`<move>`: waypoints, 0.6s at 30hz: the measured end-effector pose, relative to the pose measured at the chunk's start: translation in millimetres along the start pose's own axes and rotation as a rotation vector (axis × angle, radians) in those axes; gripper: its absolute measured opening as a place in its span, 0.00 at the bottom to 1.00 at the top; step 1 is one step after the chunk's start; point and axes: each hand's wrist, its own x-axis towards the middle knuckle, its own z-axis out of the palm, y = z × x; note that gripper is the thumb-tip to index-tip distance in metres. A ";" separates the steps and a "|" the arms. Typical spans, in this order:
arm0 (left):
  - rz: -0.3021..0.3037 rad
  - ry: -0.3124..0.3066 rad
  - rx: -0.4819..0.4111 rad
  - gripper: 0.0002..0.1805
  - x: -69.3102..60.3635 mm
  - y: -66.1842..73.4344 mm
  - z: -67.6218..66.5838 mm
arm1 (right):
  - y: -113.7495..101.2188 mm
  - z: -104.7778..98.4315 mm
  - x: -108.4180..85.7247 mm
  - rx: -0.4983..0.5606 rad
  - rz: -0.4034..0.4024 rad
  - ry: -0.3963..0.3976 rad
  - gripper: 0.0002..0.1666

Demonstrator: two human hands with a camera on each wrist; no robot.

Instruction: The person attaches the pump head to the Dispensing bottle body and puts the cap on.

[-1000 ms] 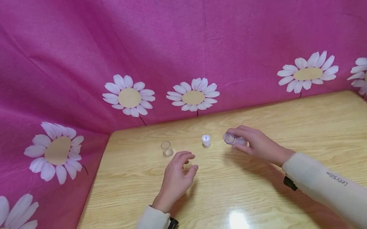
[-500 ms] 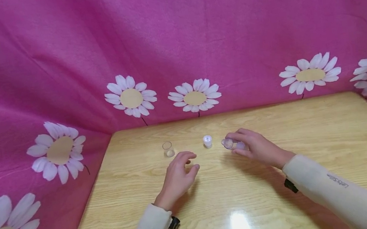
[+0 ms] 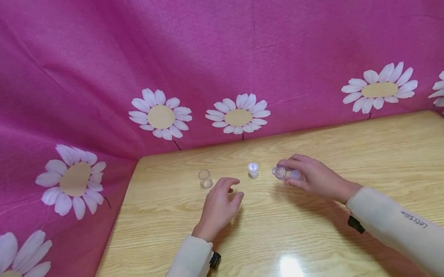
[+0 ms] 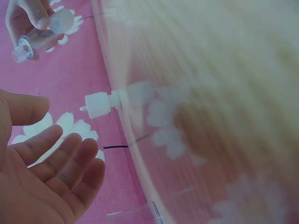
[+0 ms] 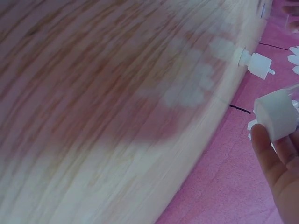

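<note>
My right hand [image 3: 314,178] grips a small clear bottle [image 3: 280,173] between thumb and fingers. The bottle tilts so that its neck points left; its white base [image 5: 276,114] shows in the right wrist view. To its left, a white pump top [image 3: 253,169] stands upright on the table. Further left is a clear, hollow cap [image 3: 205,179] like a little cup. My left hand [image 3: 218,208] hovers near that cap, holding nothing, its fingers loosely bent and apart from the thumb, as the left wrist view also shows.
Under both hands lies a glossy wood-grain table [image 3: 167,236] with a bright light reflection near the front. A pink cloth [image 3: 297,43] with white daisies rises behind its back edge and along the left side. A black wrist strap piece [image 3: 215,260] sits at the left cuff.
The bottle in my right hand has tipped a little more, with its neck turning lower. My left hand has hardly moved. The head view has shifted slightly; the pump top and cap have stayed put.
</note>
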 end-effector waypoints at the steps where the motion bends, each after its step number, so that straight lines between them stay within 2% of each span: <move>1: -0.001 -0.001 0.003 0.18 2.3 -0.9 0.8 | 0.1 0.3 -0.1 -0.001 0.000 0.000 0.25; 6: -0.017 0.003 0.007 0.19 17.8 -3.9 4.9 | 1.1 0.4 -0.4 0.003 -0.014 0.005 0.25; 11: -0.065 -0.008 -0.001 0.19 34.1 -3.7 8.3 | 1.9 0.3 -0.2 0.007 -0.026 0.016 0.25; 18: -0.115 -0.041 -0.018 0.19 45.0 -4.4 13.2 | 3.1 2.6 -1.2 0.023 -0.002 -0.024 0.26</move>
